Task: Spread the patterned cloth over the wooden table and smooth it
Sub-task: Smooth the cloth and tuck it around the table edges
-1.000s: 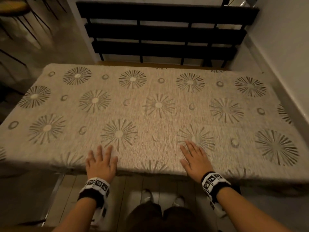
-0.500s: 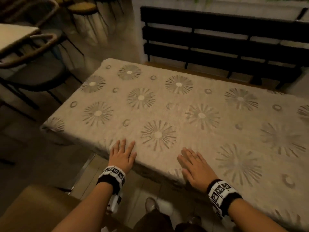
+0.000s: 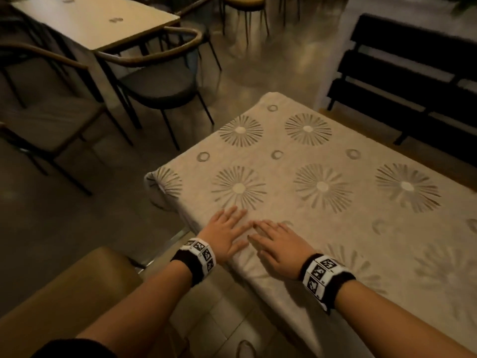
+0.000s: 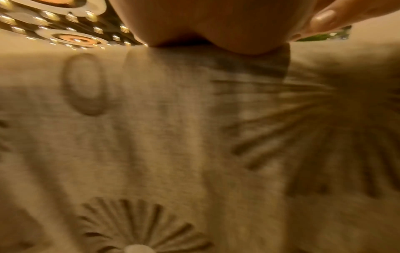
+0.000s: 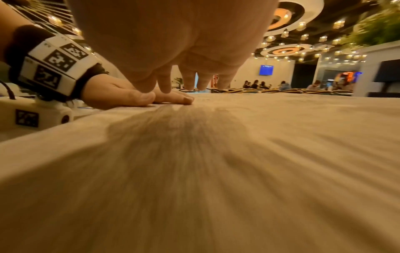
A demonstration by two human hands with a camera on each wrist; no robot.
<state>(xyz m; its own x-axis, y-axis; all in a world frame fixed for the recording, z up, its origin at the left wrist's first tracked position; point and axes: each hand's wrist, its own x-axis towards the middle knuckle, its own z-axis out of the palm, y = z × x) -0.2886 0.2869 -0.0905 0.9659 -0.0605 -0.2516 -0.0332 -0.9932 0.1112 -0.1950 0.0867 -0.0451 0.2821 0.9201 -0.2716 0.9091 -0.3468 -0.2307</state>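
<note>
A beige cloth (image 3: 322,187) with grey sunburst and ring patterns covers the whole table top and hangs over its near edge. Both hands lie flat on it near the front left corner, fingers straight and spread, fingertips almost meeting. My left hand (image 3: 227,233) rests at the table's near edge; my right hand (image 3: 278,244) sits just right of it. In the right wrist view the left hand (image 5: 138,97) presses flat on the cloth (image 5: 238,162) ahead of my right hand (image 5: 186,51). The left wrist view shows blurred cloth (image 4: 173,137) under the left hand (image 4: 216,22). The cloth's left corner (image 3: 160,184) is bunched.
A dark slatted bench (image 3: 407,81) stands behind the table at the right. Chairs (image 3: 160,83) and another table (image 3: 98,19) stand on the floor to the left. A tan padded seat (image 3: 64,293) is by my left arm.
Both hands have slid left along the near edge toward the front left corner and come close together. My view has swung left, showing the chairs and the other table.
</note>
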